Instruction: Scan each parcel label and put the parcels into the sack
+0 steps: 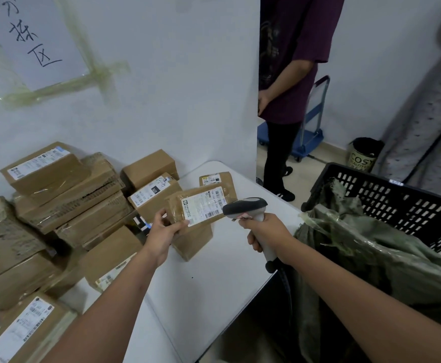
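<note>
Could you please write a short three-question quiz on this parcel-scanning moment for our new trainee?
1. True or false: the right hand holds the scanner.
2. Which does the left hand hold? A) a flat parcel with its label up; B) the sack; C) nothing.
3. Fill in: the sack sits in a black plastic ____, right of the table.

Key: 1 true; 2 A; 3 crate.
</note>
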A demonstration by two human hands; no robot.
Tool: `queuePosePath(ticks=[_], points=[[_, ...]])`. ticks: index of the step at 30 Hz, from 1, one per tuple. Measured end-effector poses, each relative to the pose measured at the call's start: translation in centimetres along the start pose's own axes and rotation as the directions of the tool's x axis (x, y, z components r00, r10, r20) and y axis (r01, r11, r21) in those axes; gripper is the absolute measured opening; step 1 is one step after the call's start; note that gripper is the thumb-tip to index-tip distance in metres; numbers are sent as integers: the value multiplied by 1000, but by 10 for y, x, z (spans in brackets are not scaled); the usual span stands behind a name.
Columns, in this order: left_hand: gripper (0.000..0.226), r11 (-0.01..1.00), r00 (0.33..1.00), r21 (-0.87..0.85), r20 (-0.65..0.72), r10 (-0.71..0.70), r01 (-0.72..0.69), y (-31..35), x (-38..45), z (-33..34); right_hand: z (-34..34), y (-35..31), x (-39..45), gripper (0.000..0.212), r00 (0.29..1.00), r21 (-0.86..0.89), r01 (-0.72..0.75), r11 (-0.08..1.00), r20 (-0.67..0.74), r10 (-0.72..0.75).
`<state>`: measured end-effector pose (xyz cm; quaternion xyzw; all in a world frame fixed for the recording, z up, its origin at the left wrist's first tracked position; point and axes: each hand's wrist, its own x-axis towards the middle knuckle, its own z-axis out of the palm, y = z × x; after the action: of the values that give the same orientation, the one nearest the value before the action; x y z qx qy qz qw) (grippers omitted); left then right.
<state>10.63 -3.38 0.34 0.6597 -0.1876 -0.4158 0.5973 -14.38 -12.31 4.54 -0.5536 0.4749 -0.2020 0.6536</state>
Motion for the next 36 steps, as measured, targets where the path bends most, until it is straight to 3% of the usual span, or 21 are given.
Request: queuePosePath(ticks=[18,24,27,31,36], points=[[83,1000,1000,31,16,1,-1,2,17,8,-5,-2,1,23,1000,0,2,1000,-22,-2],[69,995,998,77,35,-60,57,-13,0,9,-23,25,2,16,982,123,-90,988,-155,108],[59,981,987,144,75,-141,129,-33,-21,20,-47,61,-2,21,921,254,-156,955,-312,233],[53,933,931,270,210,-299,239,-59,-45,51,-94,116,-18,30,777,339,-218,915,-507,373],[45,822,751,425,377,-542,380,-96,-68,111,-157,166,-56,27,649,407,-311,859,-569,505]])
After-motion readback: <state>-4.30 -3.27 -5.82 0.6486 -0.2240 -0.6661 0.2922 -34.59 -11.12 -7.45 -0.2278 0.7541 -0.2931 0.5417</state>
